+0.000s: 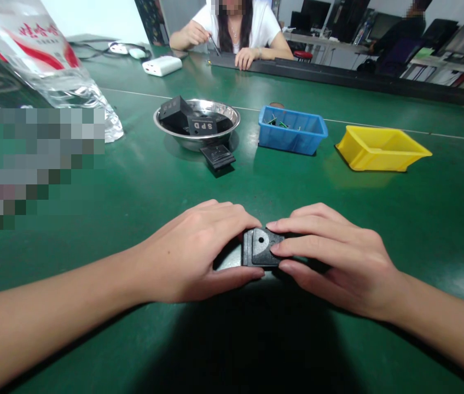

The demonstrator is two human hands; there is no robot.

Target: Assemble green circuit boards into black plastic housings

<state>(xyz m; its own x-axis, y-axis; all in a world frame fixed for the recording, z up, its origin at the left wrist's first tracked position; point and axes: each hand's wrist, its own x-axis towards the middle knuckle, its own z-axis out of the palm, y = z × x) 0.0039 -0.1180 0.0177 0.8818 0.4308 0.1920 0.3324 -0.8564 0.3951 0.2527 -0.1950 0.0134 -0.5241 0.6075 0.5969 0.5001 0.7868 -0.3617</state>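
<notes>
Between my hands, at the lower middle of the head view, is a small black plastic housing (259, 253) with a light grey patch and a round hole on top. My left hand (199, 251) grips it from the left, thumb along the near side and fingers along the far side. From the right, my right hand (338, 257) holds it too, with a fingertip pressed on its top face and the thumb at the near edge. My fingers cover the housing's right end.
Beyond my hands stand a metal bowl (193, 143) of black boxes, a black plastic piece (218, 157) against it, a blue bin (291, 139) with small green parts, and a yellow bin (380, 158). A plastic pack (51, 65) lies left. A person (236, 33) sits across the green table (133, 180).
</notes>
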